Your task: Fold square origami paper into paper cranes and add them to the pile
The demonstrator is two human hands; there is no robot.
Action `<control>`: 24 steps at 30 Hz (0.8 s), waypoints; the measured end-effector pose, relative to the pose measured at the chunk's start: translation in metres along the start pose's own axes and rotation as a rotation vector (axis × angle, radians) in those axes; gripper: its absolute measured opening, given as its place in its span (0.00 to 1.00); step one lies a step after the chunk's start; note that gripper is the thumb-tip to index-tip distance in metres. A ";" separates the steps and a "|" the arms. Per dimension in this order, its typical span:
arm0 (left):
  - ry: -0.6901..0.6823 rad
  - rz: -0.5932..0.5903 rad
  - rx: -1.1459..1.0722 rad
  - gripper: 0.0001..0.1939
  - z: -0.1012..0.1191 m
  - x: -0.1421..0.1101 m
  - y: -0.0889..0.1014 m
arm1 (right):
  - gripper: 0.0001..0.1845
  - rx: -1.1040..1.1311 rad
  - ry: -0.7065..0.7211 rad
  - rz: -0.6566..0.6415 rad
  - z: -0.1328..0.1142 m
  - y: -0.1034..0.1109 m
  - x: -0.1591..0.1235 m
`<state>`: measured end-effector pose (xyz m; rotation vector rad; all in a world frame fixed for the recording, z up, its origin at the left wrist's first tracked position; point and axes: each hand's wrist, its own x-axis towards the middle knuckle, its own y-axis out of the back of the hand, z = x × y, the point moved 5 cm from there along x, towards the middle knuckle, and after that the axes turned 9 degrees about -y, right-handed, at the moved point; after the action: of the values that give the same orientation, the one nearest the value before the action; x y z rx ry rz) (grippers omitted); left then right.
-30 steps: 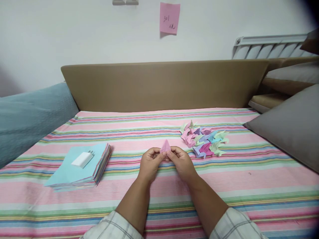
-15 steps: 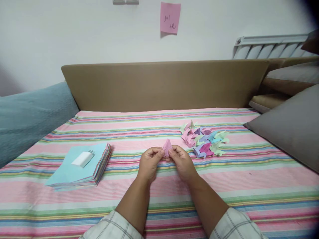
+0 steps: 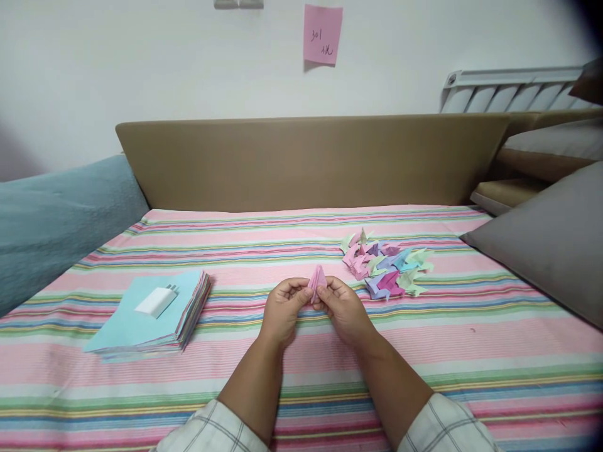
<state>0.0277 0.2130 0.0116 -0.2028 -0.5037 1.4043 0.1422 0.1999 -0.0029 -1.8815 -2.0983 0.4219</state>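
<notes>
Between my two hands is a small piece of folded pink paper (image 3: 318,280), its pointed end up. My left hand (image 3: 286,307) pinches its left side with thumb and fingers. From the other side, my right hand (image 3: 345,309) grips it, the thumb pressed on the lower front. The fingers behind the paper are partly hidden. Just beyond my right hand lies a cluster of folded paper cranes (image 3: 387,267) in pink, purple, green and blue.
At the left, a stack of coloured paper (image 3: 122,314) carries a white plug adapter (image 3: 156,302). A striped cloth (image 3: 235,383) covers the surface. Behind it stands a brown backrest (image 3: 301,163). Grey cushions (image 3: 551,232) lean at the right, and a blue-grey cover (image 3: 61,220) drapes the left side.
The pink paper has turned between my fingers; its broad face has narrowed and folded layers now show along a ridge. Both hands remain nearly in place.
</notes>
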 end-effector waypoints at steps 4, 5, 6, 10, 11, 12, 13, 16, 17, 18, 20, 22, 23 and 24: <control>-0.050 0.014 0.031 0.15 0.004 0.001 0.001 | 0.10 0.029 -0.012 -0.006 0.003 0.001 0.001; -0.087 0.030 0.060 0.15 0.007 0.001 0.002 | 0.10 0.028 -0.012 -0.003 0.003 0.001 0.001; -0.123 0.045 0.095 0.14 0.010 0.002 0.003 | 0.10 0.023 -0.011 0.002 0.004 0.002 0.001; -0.196 0.039 0.229 0.10 0.016 0.001 0.004 | 0.12 -0.038 -0.012 0.013 0.002 0.002 0.000; -0.209 0.027 0.257 0.09 0.016 0.001 0.004 | 0.12 -0.059 -0.013 0.016 0.000 0.001 0.000; -0.229 0.016 0.287 0.08 0.017 0.001 0.004 | 0.13 -0.079 -0.014 0.020 -0.002 0.000 -0.001; -0.259 0.005 0.320 0.07 0.018 0.001 0.004 | 0.13 -0.097 -0.013 0.027 -0.004 -0.001 -0.002; -0.364 -0.010 0.403 0.06 0.023 0.000 0.004 | 0.14 -0.107 -0.002 0.044 -0.010 -0.005 -0.004; -0.382 -0.013 0.413 0.05 0.024 0.000 0.003 | 0.14 -0.105 0.001 0.044 -0.011 -0.006 -0.004; -0.378 -0.014 0.407 0.05 0.024 0.001 0.003 | 0.14 -0.106 0.004 0.040 -0.012 -0.006 -0.004; -0.308 -0.022 0.347 0.06 0.020 0.002 0.003 | 0.15 -0.112 0.007 0.038 -0.012 -0.007 -0.004; -0.210 -0.028 0.258 0.07 0.014 0.003 0.003 | 0.14 -0.118 0.002 0.045 -0.012 -0.006 -0.003; -0.170 -0.027 0.213 0.07 0.011 0.003 0.003 | 0.14 -0.118 -0.005 0.052 -0.011 -0.006 -0.003; -0.139 -0.023 0.171 0.07 0.009 0.003 0.003 | 0.14 -0.115 -0.013 0.060 -0.011 -0.006 -0.003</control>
<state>0.0210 0.2146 0.0189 0.0384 -0.4959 1.4371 0.1417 0.1965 0.0090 -2.0151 -2.1206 0.3338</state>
